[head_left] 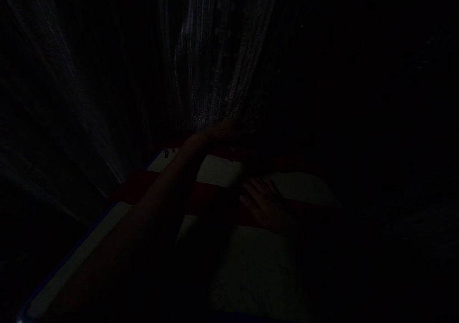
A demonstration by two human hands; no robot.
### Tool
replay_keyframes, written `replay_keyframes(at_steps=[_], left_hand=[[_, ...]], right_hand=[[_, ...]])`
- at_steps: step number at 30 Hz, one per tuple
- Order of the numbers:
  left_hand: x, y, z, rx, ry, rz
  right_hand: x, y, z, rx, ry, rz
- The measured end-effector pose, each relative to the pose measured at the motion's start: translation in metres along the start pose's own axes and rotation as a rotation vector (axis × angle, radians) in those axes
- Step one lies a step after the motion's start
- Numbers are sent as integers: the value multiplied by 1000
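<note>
The scene is very dark. My left arm reaches forward across a surface with pale and red bands (pixel 265 256), and my left hand (pixel 225 128) is near its far edge, by the hanging folds. Its fingers are lost in shadow, so I cannot make out whether it holds anything. My right hand (pixel 263 202) is over the red band, closer to me, with its fingers stretched out and slightly apart. Nothing shows in it. A small glinting thing (pixel 233 159), too dark to name, is at the far pale band between the two hands.
Long hanging folds that look like a curtain (pixel 201 50) rise behind the surface, with more on the left. A blue edging (pixel 77 244) runs along the surface's left side. Small dark marks (pixel 166 153) show at its far left corner. Deep shadow hides the right side.
</note>
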State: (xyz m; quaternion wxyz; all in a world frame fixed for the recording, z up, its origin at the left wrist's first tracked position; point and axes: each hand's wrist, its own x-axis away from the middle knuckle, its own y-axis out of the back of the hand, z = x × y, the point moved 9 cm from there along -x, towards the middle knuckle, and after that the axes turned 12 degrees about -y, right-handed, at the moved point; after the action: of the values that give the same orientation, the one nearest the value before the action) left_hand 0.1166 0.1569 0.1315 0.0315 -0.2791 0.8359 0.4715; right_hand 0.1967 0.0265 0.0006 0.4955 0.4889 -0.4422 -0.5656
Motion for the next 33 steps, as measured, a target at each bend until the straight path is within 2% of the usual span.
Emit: replay_keyframes(at_steps=[1, 2, 3, 5, 6, 8, 10, 12, 14, 16, 21, 28, 33], left_hand=[[-15, 9, -6, 17, -6, -77], [-27, 11, -12, 3, -25, -91], [-33, 7, -18, -17, -41, -72], [-27, -15, -26, -68, -79, 56], [-15, -32, -26, -91, -85, 156], [21, -61, -24, -111, -116, 280], [59, -77, -25, -174, -180, 281], [89, -85, -15, -304, -115, 239], [108, -97, -9, -331, -56, 275], [116, -106, -6, -331, -26, 301], [116, -116, -6, -360, -41, 353], [115, -118, -5, -348, -49, 399], [114, -118, -8, -347, -45, 390]], right_hand=[[0, 3, 1, -9, 7, -1], [1, 7, 1, -18, 12, -8], [2, 10, 1, -26, 14, -12], [6, 14, 0, -31, 24, -13], [8, 15, 0, -30, 29, -6], [11, 14, -4, -26, 17, 16], [13, 11, -6, -29, 14, 44], [15, 8, -5, -42, 27, 77], [17, 6, -4, -53, 36, 90], [18, 4, -4, -45, 27, 85], [21, -1, -4, 5, 33, 13], [25, 0, -8, -46, 98, -184], [22, 3, -8, -43, 152, -183]])
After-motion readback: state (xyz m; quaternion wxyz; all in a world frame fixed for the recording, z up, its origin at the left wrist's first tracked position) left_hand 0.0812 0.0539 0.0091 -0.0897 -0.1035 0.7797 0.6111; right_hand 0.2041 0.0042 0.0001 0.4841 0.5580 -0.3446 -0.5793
